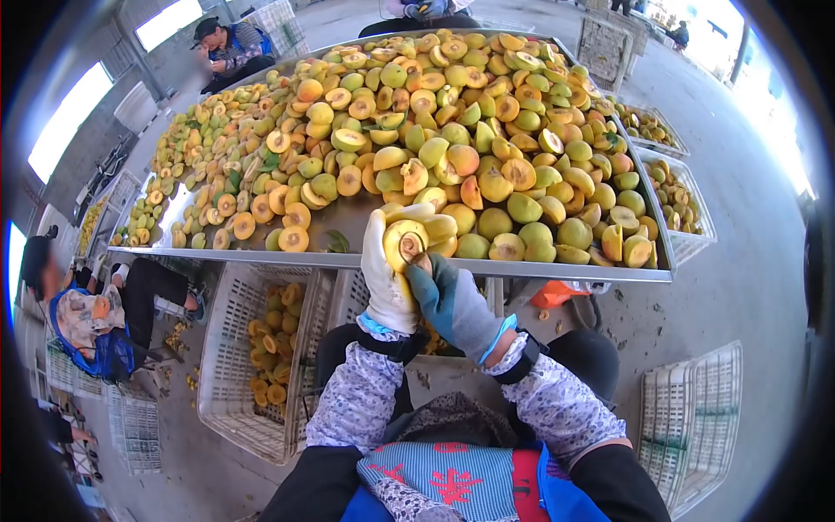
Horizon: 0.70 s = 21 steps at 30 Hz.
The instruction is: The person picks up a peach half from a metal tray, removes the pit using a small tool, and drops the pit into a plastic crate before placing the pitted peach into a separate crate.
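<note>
My left hand (388, 278), in a white and yellow glove, is closed around a halved yellow peach (404, 241), its cut face and brown pit turned towards me. My right hand (452, 306), in a grey and blue glove, is closed close against that half. A thin dark loop, like that of a pitting tool (423, 241), curves around the pit; its handle is hidden in my right glove. Both hands are just over the near edge of a metal table (600, 271), beside a large heap of halved peaches (435, 113).
Under the table's left side, a white plastic crate (217, 365) holds peach pieces. Other crates (674, 187) of fruit stand along the right, and stacked crates (693, 418) at lower right. One person (104, 304) sits at left, another (233, 48) at the far left, a third (428, 10) opposite.
</note>
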{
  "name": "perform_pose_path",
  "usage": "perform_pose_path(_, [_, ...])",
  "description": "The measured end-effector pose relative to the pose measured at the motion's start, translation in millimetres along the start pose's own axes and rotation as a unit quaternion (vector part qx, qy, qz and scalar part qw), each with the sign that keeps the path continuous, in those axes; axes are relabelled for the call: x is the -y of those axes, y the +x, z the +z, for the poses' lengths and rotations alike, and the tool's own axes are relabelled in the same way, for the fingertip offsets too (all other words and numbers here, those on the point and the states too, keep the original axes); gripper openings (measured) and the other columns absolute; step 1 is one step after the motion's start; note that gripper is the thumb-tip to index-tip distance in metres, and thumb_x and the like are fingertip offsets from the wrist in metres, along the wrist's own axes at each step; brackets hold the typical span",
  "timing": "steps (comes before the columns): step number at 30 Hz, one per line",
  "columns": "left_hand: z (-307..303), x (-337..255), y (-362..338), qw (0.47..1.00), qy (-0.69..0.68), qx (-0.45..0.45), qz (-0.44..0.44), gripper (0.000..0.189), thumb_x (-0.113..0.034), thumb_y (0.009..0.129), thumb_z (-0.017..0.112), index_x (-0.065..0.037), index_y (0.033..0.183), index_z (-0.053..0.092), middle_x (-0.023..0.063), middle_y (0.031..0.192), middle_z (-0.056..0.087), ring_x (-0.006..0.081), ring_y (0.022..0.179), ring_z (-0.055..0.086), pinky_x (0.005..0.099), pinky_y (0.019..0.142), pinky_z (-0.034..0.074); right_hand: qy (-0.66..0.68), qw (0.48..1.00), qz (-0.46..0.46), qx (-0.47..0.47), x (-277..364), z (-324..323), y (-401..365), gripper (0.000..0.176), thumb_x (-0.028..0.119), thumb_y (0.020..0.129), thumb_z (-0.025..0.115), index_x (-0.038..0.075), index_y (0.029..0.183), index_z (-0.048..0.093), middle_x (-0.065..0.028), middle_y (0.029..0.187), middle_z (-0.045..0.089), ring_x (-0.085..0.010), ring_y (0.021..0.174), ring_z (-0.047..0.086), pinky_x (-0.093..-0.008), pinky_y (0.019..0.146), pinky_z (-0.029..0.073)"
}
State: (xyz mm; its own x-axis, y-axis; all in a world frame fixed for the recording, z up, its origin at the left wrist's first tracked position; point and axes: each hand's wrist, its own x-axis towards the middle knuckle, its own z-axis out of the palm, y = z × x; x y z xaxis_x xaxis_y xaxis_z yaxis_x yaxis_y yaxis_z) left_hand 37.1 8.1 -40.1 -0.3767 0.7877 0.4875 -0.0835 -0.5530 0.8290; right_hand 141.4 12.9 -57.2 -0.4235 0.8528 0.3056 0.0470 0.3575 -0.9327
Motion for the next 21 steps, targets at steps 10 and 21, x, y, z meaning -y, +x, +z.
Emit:
perform_pose_path(10, [-20, 10, 0, 0.946, 0.285, 0.067, 0.141, 0.056, -0.033, 0.1, 0.062, 0.005, 0.136, 0.045, 0.02, 0.117, 0.067, 0.0299, 0.101, 0.069, 0.0397, 0.091, 0.057, -0.027, 0.999, 0.008, 0.015, -6, -4, -8, 0.041, 0.039, 0.103, 0.055, -0.001, 0.102, 0.067, -0.0272, 0.085, 0.069, -0.0427, 0.081, 0.069, -0.0465, 0.069, 0.052])
perform_pose_path(21, [-17, -13, 18, 0.978, -0.017, 0.086, -0.19, 0.058, -0.046, 0.109, 0.035, 0.003, 0.12, 0.062, 0.0157, 0.108, 0.071, 0.0219, 0.09, 0.069, 0.0338, 0.082, 0.057, 0.035, 0.988, 0.118, 0.089, -6, -6, -14, 0.042, 0.036, 0.105, 0.053, -0.002, 0.118, 0.064, -0.0188, 0.093, 0.073, -0.0165, 0.084, 0.064, -0.0393, 0.079, 0.053])
